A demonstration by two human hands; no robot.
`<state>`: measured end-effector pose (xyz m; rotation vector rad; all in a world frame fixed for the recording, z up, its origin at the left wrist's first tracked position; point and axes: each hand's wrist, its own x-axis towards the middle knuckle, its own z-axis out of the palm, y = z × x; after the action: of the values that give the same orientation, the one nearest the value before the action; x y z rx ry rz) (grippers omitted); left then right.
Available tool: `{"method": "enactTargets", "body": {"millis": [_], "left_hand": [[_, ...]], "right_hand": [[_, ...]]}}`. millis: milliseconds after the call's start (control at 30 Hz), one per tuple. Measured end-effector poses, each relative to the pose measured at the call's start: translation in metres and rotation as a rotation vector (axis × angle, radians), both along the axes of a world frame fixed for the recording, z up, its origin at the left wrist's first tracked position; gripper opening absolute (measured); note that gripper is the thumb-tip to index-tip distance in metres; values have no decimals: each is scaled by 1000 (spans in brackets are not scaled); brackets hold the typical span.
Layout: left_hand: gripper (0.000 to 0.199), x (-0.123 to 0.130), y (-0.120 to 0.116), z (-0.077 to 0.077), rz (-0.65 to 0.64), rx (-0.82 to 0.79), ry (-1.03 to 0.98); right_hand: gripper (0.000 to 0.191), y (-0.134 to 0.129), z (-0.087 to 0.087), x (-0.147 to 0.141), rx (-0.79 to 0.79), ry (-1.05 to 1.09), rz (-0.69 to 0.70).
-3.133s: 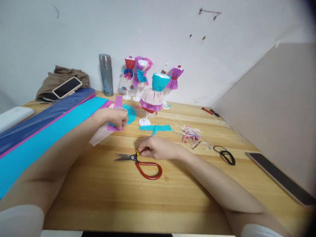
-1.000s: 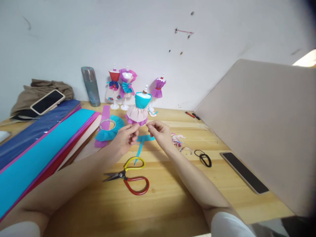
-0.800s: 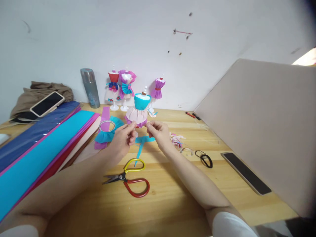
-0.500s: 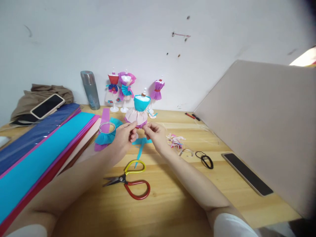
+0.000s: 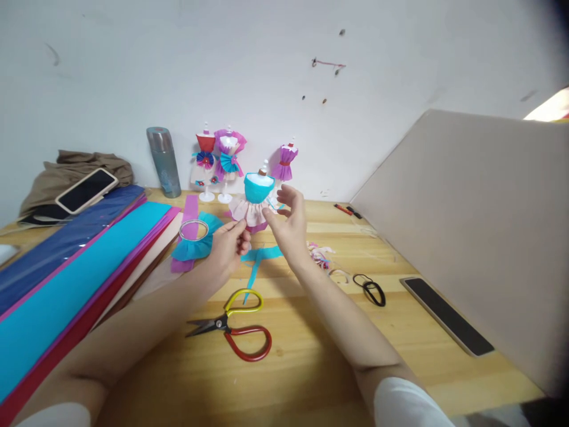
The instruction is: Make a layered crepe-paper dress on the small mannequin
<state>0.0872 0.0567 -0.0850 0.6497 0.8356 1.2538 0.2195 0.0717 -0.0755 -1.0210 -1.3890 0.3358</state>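
- Head view, the landmark: the front dress form (image 5: 258,193) stands upright on the table (image 5: 320,367), wearing a turquoise bodice over a pale pink gathered skirt (image 5: 246,212), with a purple layer (image 5: 258,228) beneath it.
- At the form's lower left, the left hand (image 5: 229,244) has thumb and forefinger pressed together by the skirt's hem; I cannot tell whether they pinch the hem or some small, thin piece.
- At its right, the right hand (image 5: 288,224) is spread, palm toward the form, the thumb in front of the skirt's right side; whether it touches is unclear.
- In front of the form lies a turquoise strip (image 5: 268,253) with a tail toward the near edge; nearer still, red-and-yellow scissors (image 5: 226,324) rest with blades parted.
- To its left, a ring (image 5: 180,229) lies on turquoise pleated paper (image 5: 191,251); to its right, tangled scraps (image 5: 318,254).
- For good handling, I would judge a light fingertip hold best, since these layers look thin and likely to crease or tear; the open hand might well steady the form at the bodice, its narrow stand seeming easy to tip, and the gathers should be eased rather than flattened.
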Motion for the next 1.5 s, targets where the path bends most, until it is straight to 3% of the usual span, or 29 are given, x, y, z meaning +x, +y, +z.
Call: {"method": "enactTargets", "body": {"millis": [67,200,400,533,633,767,1167,1300,1500], "left_hand": [[29,0,-1,-1,-6,8,-8],[31,0,-1,-1,-13,15,-17],[32,0,1,-1,-1,13,-37],[31,0,2,-2,-6,24,-31],[34,1,3,-3,-12,30,-18],[33,2,2,-3,-8,29,-22],[31,1,1,-7,4,65,-24],[32,2,0,-8,-10,96,1],[36,4,1,-7,-4,89,19]], "right_hand": [[48,-4,-6,-3,-3,-20,-35],[15,-12,-20,-10,-35,-10,-70],[43,-12,-32,-15,-566,525,347],[44,-13,-31,-17,-660,618,474],[48,-13,-28,-19,-665,670,544],[52,-10,-30,-20,-613,663,521],[26,1,-40,-18,-398,528,212],[26,-2,-42,-19,-402,542,259],[40,-6,-41,-23,-460,625,442]]}}
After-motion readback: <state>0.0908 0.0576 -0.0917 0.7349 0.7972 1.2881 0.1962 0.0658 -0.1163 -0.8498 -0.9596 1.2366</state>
